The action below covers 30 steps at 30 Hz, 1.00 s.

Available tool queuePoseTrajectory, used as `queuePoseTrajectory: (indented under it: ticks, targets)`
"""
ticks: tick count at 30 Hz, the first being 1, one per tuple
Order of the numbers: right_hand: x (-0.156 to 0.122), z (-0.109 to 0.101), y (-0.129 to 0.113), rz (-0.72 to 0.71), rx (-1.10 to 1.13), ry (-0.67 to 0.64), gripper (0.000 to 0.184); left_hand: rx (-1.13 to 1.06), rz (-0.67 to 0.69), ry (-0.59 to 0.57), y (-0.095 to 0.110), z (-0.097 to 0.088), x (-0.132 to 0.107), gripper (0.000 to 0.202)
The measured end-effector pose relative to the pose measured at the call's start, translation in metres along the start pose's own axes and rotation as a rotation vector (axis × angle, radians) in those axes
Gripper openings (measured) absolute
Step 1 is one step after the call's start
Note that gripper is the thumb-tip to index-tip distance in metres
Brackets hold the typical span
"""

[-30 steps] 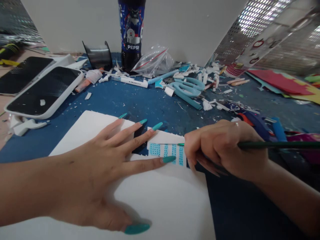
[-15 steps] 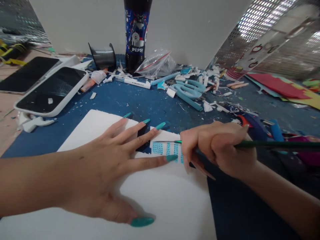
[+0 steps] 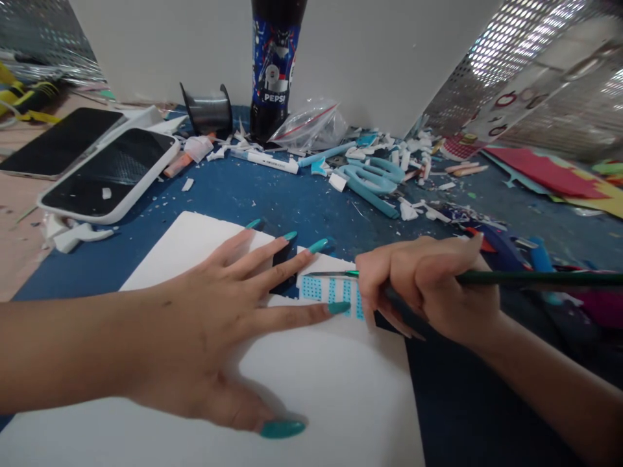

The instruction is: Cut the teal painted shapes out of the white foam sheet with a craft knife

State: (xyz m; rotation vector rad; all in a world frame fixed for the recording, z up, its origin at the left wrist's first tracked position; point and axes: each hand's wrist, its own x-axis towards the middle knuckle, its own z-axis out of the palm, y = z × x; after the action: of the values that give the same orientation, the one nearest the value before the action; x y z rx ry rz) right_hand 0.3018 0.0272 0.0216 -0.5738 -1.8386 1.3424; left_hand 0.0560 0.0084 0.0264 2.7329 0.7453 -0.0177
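My left hand (image 3: pixel 209 324) lies flat with fingers spread on a large white foam sheet (image 3: pixel 341 395). Its index finger and middle finger reach toward a small white piece (image 3: pixel 324 261) marked with blue dotted strips (image 3: pixel 311 288). The index fingertip rests over those strips. In my right hand (image 3: pixel 428 285) is a slim green-handled craft knife (image 3: pixel 535 279), gripped between thumb and fingers. Its narrow, pointed metal tip lies along the top edge of the dotted strips. The curled right fingers hide the right end of the small piece.
Behind the sheet lie light-blue scissors (image 3: pixel 372 178), a white marker (image 3: pixel 270 162) and many white scraps (image 3: pixel 409 211). A Pepsi bottle (image 3: pixel 275 78) and a spool (image 3: pixel 209 110) stand at the back. Two phones (image 3: pixel 111 172) rest at left. Colored sheets (image 3: pixel 549 172) lie at right.
The whole view has shifted slightly, so everything appears a little farther right. Both hands keep nearly the same pose, with the knife tip still at the top of the dotted strips.
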Motion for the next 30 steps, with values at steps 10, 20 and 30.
queuePoseTrajectory:
  ticks: [10,20,30]
  targets:
    - [0.000,-0.001,0.002,-0.010,-0.001,0.006,0.052,-0.021,0.011,0.008,0.000,-0.001,-0.001,0.083]
    - [0.001,-0.001,-0.001,0.038,-0.066,-0.081,0.051,0.007,0.006,-0.002,-0.001,0.000,-0.002,0.083]
    - [-0.002,-0.008,-0.011,0.005,-0.147,-0.071,0.046,0.019,0.005,-0.024,-0.002,0.001,-0.004,0.084]
